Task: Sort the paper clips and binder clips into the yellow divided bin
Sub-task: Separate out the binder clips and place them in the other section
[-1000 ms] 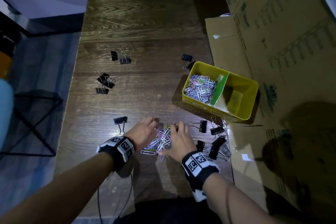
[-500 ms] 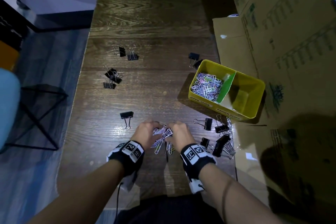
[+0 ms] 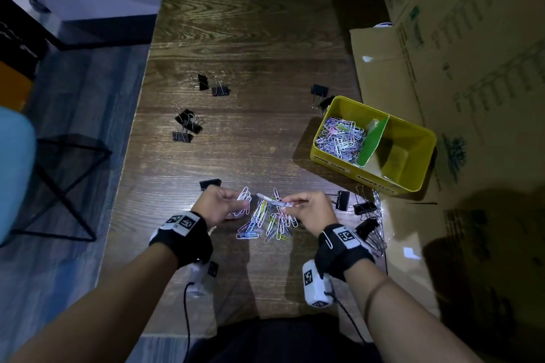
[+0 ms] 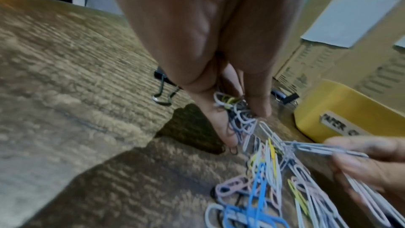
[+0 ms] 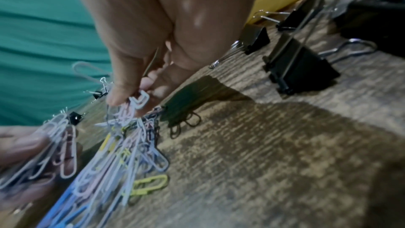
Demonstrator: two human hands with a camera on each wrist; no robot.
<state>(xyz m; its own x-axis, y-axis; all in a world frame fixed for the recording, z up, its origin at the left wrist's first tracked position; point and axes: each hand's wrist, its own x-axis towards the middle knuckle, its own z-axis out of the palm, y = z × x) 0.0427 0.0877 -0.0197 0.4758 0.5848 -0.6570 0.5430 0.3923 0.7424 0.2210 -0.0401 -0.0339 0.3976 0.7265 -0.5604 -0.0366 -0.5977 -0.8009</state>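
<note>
Underneath both hands runs the dark wood-grain tabletop [image 3: 250, 23], with flattened cardboard boxes [image 3: 472, 53] beyond the right hand. Ahead and to the right of the right hand [image 3: 312, 211] sits the yellow divided bin [image 3: 413, 186]; its nearer-left compartment holds coloured paper clips [image 3: 340, 140], and a green divider [image 3: 372, 143] splits it. Black binder clips [image 3: 364, 206] lie just right of the right hand, others [image 3: 185, 125] well ahead of the left hand [image 3: 216, 205]. Between the hands hangs a tangle of paper clips [image 3: 265, 219]; each hand pinches part of it, the hands slightly apart, lower clips touching the tabletop.
</note>
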